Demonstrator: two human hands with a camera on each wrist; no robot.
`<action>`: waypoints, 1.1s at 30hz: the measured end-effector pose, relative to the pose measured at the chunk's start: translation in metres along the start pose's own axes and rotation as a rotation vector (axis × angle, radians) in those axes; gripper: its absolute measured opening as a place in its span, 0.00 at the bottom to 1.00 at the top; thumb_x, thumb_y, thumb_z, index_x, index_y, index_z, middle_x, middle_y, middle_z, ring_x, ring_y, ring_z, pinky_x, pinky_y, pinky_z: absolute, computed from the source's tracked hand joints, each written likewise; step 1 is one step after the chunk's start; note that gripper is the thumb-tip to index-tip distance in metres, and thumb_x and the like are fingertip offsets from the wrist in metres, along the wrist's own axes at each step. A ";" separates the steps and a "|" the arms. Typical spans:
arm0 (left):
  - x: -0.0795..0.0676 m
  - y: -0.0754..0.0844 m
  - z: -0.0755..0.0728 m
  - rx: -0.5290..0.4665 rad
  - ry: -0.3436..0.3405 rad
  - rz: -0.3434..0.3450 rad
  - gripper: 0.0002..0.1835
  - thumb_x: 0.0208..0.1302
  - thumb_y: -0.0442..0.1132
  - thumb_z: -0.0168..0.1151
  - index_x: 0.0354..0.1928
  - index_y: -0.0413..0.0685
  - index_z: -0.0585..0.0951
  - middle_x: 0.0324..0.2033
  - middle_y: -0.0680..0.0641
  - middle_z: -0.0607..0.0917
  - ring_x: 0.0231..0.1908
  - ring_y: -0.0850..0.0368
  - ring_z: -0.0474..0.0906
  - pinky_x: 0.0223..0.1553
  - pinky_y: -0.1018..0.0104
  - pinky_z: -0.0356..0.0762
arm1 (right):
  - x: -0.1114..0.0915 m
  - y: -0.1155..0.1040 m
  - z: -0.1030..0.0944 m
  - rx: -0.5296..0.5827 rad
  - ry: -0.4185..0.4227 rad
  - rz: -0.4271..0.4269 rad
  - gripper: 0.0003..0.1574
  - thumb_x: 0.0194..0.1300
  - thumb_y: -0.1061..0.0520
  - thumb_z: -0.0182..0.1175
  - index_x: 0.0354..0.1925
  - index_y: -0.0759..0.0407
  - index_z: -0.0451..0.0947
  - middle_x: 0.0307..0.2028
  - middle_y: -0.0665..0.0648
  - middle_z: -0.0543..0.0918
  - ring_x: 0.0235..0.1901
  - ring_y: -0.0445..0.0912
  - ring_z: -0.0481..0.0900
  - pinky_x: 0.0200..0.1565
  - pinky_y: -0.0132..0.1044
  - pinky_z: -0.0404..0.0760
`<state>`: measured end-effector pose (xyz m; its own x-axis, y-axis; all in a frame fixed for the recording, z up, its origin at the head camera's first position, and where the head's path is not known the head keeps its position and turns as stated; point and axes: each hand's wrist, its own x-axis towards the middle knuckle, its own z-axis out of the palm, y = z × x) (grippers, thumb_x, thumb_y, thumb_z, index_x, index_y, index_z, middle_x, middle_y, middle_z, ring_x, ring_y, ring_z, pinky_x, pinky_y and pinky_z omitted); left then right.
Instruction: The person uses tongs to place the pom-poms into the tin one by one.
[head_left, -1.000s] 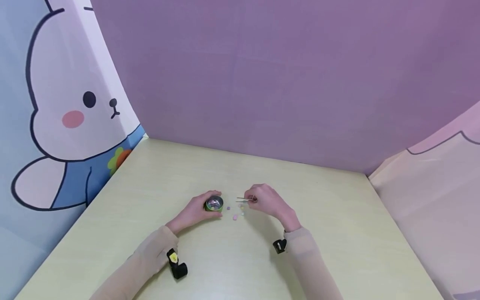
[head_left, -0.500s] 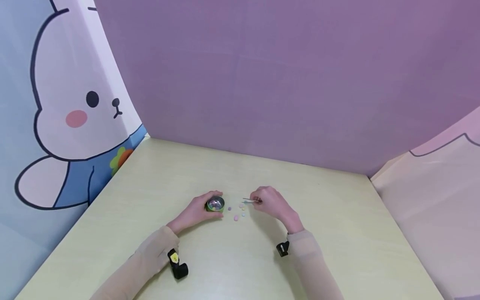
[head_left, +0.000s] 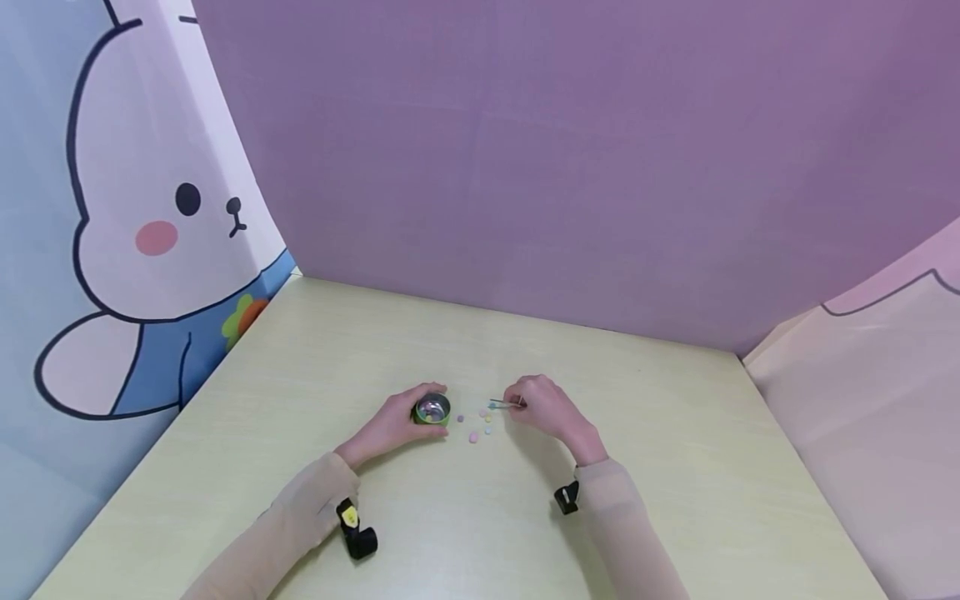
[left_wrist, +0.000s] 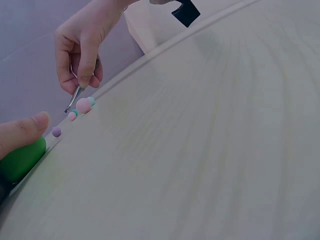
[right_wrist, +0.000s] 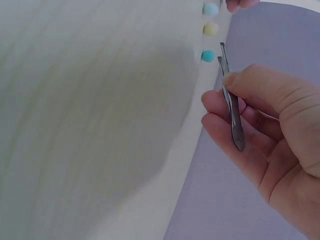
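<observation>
My left hand [head_left: 392, 425] curls round a small cup [head_left: 432, 422], green outside and shiny metal inside. A few small coloured bits lie in the cup. To the right, my right hand [head_left: 543, 404] pinches metal tweezers [right_wrist: 232, 105] between thumb and fingers, their tips slightly apart. Close to the tips is a teal ball [right_wrist: 208, 56]; whether they touch it I cannot tell. Near it lie a yellow ball [right_wrist: 210, 29] and a light blue ball [right_wrist: 210, 9]. In the left wrist view, a pink ball [left_wrist: 83, 105] and a purple ball [left_wrist: 56, 131] sit nearer the cup.
A pale wood-look table [head_left: 465, 517] lies under both hands. Behind it rises a purple backdrop [head_left: 525, 167]. A printed cartoon panel [head_left: 142, 208] stands at the left, a pale panel [head_left: 885, 375] at the right. Black cameras hang at both wrists.
My right hand has moved slightly right and nearer with the tweezers, bringing their tips by the teal ball. My left hand keeps its hold on the cup. The head view has shifted a little.
</observation>
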<state>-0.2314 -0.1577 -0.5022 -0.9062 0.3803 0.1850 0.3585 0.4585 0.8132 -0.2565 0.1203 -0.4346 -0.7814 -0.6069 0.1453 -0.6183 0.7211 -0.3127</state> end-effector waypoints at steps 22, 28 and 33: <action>0.002 -0.001 -0.002 -0.009 -0.003 0.004 0.40 0.52 0.46 0.77 0.67 0.46 0.72 0.65 0.40 0.77 0.62 0.42 0.76 0.68 0.46 0.72 | 0.003 0.002 0.006 0.033 -0.035 0.064 0.10 0.59 0.69 0.63 0.35 0.59 0.88 0.32 0.53 0.87 0.28 0.39 0.71 0.32 0.27 0.72; 0.002 -0.002 -0.003 -0.006 0.001 0.013 0.39 0.52 0.45 0.77 0.66 0.46 0.72 0.65 0.41 0.77 0.63 0.42 0.75 0.68 0.46 0.71 | 0.005 0.001 0.006 0.022 -0.038 0.052 0.11 0.59 0.70 0.62 0.33 0.59 0.87 0.29 0.52 0.85 0.25 0.38 0.67 0.28 0.25 0.65; 0.000 -0.002 -0.004 -0.007 0.002 0.006 0.39 0.52 0.45 0.77 0.66 0.45 0.72 0.65 0.40 0.77 0.64 0.42 0.75 0.69 0.46 0.71 | 0.006 0.001 0.008 0.012 -0.038 0.031 0.12 0.58 0.71 0.61 0.30 0.58 0.86 0.26 0.50 0.81 0.24 0.37 0.65 0.28 0.24 0.62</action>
<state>-0.2329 -0.1623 -0.5017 -0.9044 0.3815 0.1913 0.3626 0.4502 0.8160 -0.2608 0.1147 -0.4418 -0.7964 -0.5965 0.0997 -0.5924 0.7361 -0.3274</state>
